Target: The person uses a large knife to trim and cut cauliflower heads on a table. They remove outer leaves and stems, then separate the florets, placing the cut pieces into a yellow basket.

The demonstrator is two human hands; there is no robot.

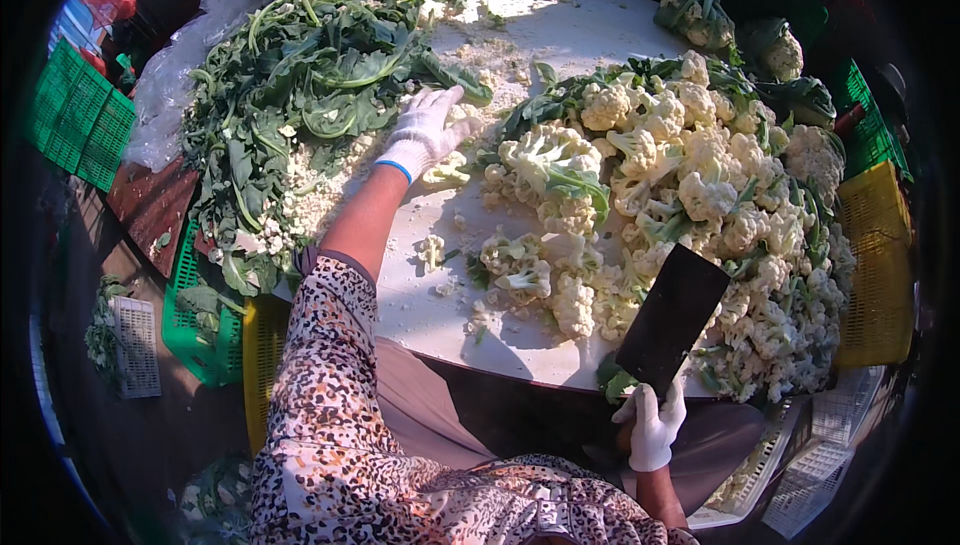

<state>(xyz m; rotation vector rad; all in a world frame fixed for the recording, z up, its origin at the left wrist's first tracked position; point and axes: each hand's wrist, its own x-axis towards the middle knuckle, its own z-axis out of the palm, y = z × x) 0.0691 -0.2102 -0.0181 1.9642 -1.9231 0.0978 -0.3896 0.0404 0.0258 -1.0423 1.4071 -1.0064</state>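
My left hand [429, 127], in a white knitted glove with a blue cuff edge, reaches over the white table [517, 361]. Its fingers are spread over cauliflower crumbs and small pieces, beside a heap of green cauliflower leaves [330, 64]. My right hand [654, 429], gloved too, grips a cleaver [673, 316] at the table's near edge. The dark broad blade points up and away, over the near side of a large pile of cauliflower florets [709, 155]. A single small floret [431, 252] lies between the two heaps. Whether my left palm touches anything is hidden.
Green crates [81, 115] and a yellow crate [874, 267] stand around the table. Another yellow crate [262, 350] is by my left sleeve. A white crate [136, 347] is on the floor at left. Clear plastic bags [169, 87] lie at the far left edge. Leafy cauliflower heads [696, 16] sit far right.
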